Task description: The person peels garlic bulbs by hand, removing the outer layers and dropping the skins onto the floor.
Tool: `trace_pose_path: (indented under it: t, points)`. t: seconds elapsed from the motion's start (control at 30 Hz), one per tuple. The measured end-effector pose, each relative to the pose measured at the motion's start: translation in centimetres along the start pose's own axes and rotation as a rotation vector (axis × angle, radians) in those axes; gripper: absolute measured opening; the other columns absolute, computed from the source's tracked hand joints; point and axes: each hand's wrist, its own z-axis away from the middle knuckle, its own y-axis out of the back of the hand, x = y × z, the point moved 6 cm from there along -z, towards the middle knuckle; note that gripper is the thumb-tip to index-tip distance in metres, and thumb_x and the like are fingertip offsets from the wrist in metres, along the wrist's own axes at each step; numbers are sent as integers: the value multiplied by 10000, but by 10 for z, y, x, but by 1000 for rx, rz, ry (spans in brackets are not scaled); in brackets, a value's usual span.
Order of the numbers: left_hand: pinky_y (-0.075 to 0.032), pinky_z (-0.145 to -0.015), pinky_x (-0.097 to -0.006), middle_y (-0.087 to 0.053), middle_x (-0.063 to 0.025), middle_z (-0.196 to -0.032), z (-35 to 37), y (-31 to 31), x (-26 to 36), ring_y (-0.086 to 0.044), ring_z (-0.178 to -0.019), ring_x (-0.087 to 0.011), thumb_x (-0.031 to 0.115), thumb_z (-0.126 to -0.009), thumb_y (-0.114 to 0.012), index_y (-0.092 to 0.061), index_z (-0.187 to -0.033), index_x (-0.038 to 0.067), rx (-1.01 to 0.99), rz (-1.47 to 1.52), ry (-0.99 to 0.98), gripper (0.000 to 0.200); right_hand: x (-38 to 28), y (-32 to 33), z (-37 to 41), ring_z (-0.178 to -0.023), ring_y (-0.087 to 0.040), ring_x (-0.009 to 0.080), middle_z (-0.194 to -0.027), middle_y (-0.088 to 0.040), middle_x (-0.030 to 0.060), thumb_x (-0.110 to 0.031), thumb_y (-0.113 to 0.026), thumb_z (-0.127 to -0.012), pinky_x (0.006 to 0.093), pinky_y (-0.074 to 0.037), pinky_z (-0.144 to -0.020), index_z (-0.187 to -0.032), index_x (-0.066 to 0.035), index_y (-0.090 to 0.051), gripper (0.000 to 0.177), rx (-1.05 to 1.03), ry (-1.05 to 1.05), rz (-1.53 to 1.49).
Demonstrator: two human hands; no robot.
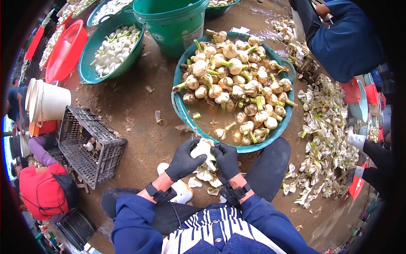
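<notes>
Just below the rim of a large green basin (179, 111), my two black-gloved hands meet around one pale garlic bulb (204, 149). My left hand (185, 159) grips the bulb from the left, thumb across it. On its other side my right hand (225, 159) has its fingers bent against the bulb and its loose skin. Brown-stained bulbs (229, 51) with cut green stems are heaped in the basin, partly in muddy water. Peeled skins (206, 174) hang or lie under my hands.
A black crate (91, 146) stands left, near a white bucket (53, 101). Behind are a green tub (171, 25), a basin of white bulbs (84, 70) and a red basin (67, 53). Skins (325, 131) pile up right. People sit at both sides.
</notes>
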Motion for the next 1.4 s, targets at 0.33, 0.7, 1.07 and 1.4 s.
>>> trace_pose_path:
  t: [0.33, 0.7, 1.07, 1.4]
  points:
    - [-426, -912, -288, -599, -97, -1109, 11, -11, -9, -549, -1002, -140, 130, -758, -575, -531, -1181, -41, -243, 265, 175, 458, 26, 24, -7, -572, -583, 226, -665, -617, 172, -67, -630, -788, 333, -437, -560, -788, 35, -633, 103, 105, 52, 282]
    - [-451, -932, -362, -493, -145, -1267, 5, 53, 56, -541, -1099, -234, 160, -791, -573, -509, -1129, 14, -136, 531, -37, 374, 75, 39, -13, -578, -594, 260, -655, -608, 192, -88, -626, -803, 348, -443, -562, -803, 25, -635, 114, 149, -79, 330]
    - [-434, -950, -539, -352, -229, -1382, -17, 130, 118, -377, -1258, -446, 347, -908, -503, -396, -1291, -3, 129, 949, -269, 530, 4, 14, -26, -948, -599, 348, -1124, -574, 158, -234, -660, -759, 441, -479, -806, -1158, -93, -547, 438, -182, 215, 753]
    - [-547, -758, -321, -568, -115, -1174, -4, 36, 37, -637, -934, -231, 201, -924, -533, -509, -1218, 53, -28, 421, 200, 330, 30, -3, -81, -933, -615, 350, -1120, -566, 156, -161, -582, -753, 450, -496, -777, -1113, -85, -553, 370, -315, 50, 972]
